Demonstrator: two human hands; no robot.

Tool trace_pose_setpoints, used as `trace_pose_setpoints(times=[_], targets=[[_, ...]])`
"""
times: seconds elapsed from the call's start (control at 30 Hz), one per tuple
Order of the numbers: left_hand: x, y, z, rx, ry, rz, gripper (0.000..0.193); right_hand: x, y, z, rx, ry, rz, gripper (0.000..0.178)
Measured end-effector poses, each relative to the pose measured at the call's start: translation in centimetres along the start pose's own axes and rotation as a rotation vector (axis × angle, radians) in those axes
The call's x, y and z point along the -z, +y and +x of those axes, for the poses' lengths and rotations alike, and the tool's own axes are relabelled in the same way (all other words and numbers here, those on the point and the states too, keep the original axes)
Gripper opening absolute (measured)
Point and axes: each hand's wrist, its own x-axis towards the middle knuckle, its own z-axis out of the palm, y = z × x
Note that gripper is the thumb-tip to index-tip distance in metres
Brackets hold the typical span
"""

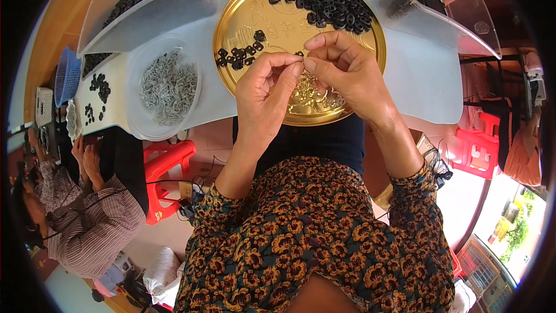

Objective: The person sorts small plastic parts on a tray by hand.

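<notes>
Over the round gold tray (229,20), my left hand (267,84) and my right hand (350,72) meet with thumbs and forefingers pinched. At the left fingertips a small black piece (299,54) shows, mostly covered by the fingers. What the right fingertips grip is too small to make out. Many black oval pieces with holes (324,3) are heaped at the tray's far right. A smaller group of black pieces (240,55) lies left of my hands. Beneath them, small shiny pieces (310,95) are scattered near the tray's front edge.
Left of the tray stands a clear round tub (134,98) of small silvery metal pieces. Plastic bins (156,14) (405,8) of black pieces stand at the far left and far right. A co-worker (98,220) sits at the left. Red stools (165,168) (478,148) flank me.
</notes>
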Motion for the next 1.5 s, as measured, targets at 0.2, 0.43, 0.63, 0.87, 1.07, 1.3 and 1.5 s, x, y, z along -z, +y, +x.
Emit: trace_pose_setpoints(times=[0.2, 0.43, 0.63, 0.87, 1.07, 1.3, 1.5], targets=[[0.0, 0.2, -0.4, 0.083, 0.023, 0.094, 0.012, 0.3, 1.0, -0.2, 0.175, 0.012, -0.282, 0.021], [0.0, 0.5, 0.0, 0.193, 0.147, -0.200, 0.014, -0.8, 1.3, -0.5, 0.130, 0.047, -0.055, 0.017], [-0.6, 0.5, -0.4, 0.189, 0.116, -0.135, 0.015, -1.2, 2.3, -0.3, 0.245, 0.137, -0.101, 0.016], [-0.5, -0.1, -0.5, -0.054, 0.109, 0.184, 0.010, -1.4, 1.6, -0.5, 0.168, 0.142, -0.168, 0.016], [-0.4, 0.4, 0.1, -0.422, 0.079, 0.588, 0.012, -1.2, 1.2, -0.8, 0.065, 0.091, -0.053, 0.017], [-0.3, 0.3, 0.0, -0.448, 0.059, 0.558, 0.012, -1.2, 1.2, -0.7, 0.081, 0.109, 0.057, 0.013], [-0.6, 0.1, -0.3, -0.311, 0.044, 0.458, 0.011, -1.5, 2.4, -0.9, 0.297, 0.155, -0.100, 0.011]])
